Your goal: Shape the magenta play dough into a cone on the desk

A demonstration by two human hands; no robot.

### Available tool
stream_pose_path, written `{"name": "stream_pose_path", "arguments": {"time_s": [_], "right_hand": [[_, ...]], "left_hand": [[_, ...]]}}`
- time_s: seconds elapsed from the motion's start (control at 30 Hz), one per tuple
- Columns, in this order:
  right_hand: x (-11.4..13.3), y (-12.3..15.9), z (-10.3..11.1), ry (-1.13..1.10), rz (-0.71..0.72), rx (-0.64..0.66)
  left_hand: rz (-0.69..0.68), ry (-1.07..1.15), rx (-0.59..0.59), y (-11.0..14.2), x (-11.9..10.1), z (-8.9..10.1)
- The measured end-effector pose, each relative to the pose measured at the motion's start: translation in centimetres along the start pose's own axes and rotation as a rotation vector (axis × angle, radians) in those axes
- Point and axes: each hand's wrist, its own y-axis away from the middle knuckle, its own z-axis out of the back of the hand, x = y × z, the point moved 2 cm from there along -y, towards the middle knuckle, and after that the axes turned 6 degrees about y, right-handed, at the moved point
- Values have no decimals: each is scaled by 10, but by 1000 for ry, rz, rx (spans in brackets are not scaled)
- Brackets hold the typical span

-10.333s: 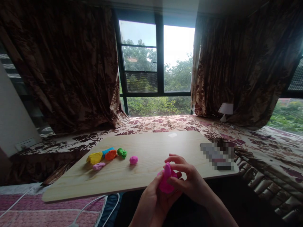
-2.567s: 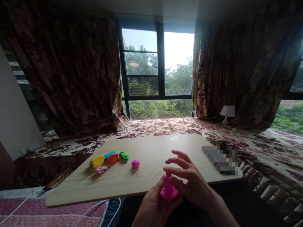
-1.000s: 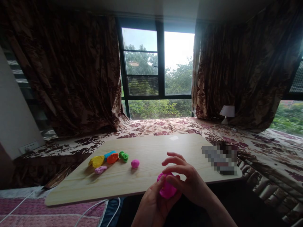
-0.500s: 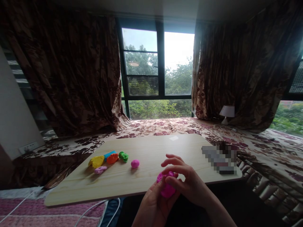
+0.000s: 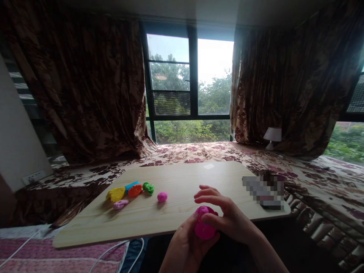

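Note:
A bright magenta lump of modelling clay (image 5: 204, 229) is held in front of me, just past the near edge of the table. My left hand (image 5: 184, 239) cups it from below and the left, thumb along its side. On the other side my right hand (image 5: 227, 216) presses its thumb against the clay's face, while some of its fingers stretch out above. A smaller magenta clay ball (image 5: 162, 197) lies on the table to the left. Beyond it sit green clay (image 5: 148, 188), orange clay (image 5: 134, 190), blue clay (image 5: 132, 185), yellow clay (image 5: 116, 194) and pale pink clay (image 5: 120, 204).
The light wooden table (image 5: 176, 214) stands before a window ledge with flowered cloth (image 5: 193, 151). A blurred-out dark item (image 5: 264, 193) lies at the table's right end. Further right is a small white lamp (image 5: 272, 134). A white cable (image 5: 113, 248) hangs at lower left.
Both hands have shifted slightly right with the clay, and it appears turned, showing a rounder face. My right thumb has moved across its front. The other clay pieces stay put.

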Motion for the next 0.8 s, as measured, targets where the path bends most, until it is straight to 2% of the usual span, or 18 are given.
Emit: {"name": "stream_pose_path", "arguments": {"time_s": [0.17,0.27,0.53,0.73,0.8], "right_hand": [[-4,4,-5,53,-10,15],[-3,4,-4,68,-4,20],[-7,7,-1,3,-16,56],[-14,3,5,-124,-25,172],[-16,2,5,-157,-25,160]], "left_hand": [[-44,-3,-28,2,0,-3],[-22,-16,-39,3,-1,-4],[-23,-105,-31,7,-4,-3],[-3,-244,142,-8,-1,13],[-30,-232,137,-12,0,16]]}}
